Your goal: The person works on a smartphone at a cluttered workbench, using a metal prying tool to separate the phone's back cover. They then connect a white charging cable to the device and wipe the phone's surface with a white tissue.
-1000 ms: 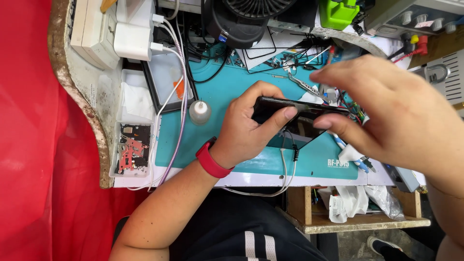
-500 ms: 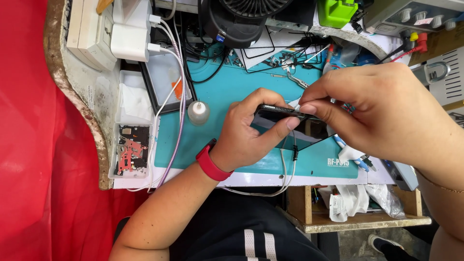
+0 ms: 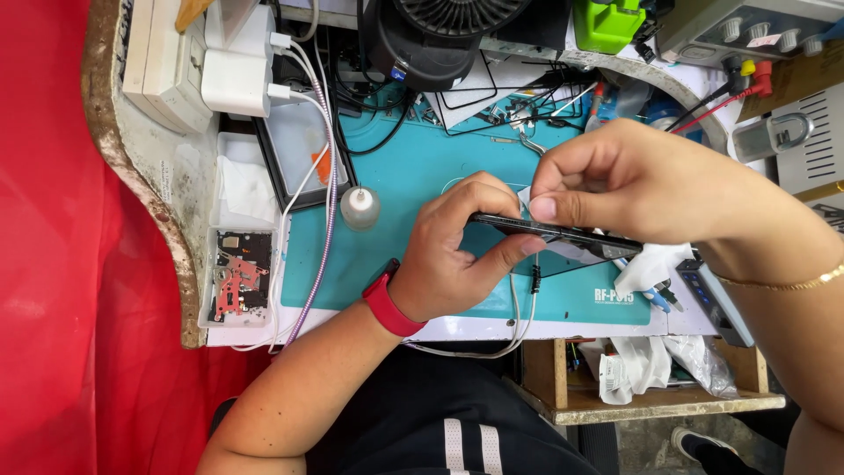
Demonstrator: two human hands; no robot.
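Observation:
My left hand (image 3: pixel 457 251), with a red band on its wrist, grips the near end of a thin black phone (image 3: pixel 571 237) held edge-on above the teal work mat (image 3: pixel 413 167). My right hand (image 3: pixel 633 180) pinches the phone's upper edge with thumb and fingertips close to the left hand's fingers. A gold bracelet sits on the right wrist. Most of the phone's face is hidden by my hands.
A small white bottle (image 3: pixel 359 208) stands on the mat's left part. A black tray (image 3: pixel 294 154), white chargers (image 3: pixel 237 75) with cables, a parts box (image 3: pixel 237 273), a black fan (image 3: pixel 440 35), a green tool (image 3: pixel 607 22) and tweezers (image 3: pixel 527 141) surround the mat. White tissue (image 3: pixel 651 264) lies at right.
My right hand has slid left along the phone and now pinches its upper edge near the left fingers. The phone has stayed about where it was.

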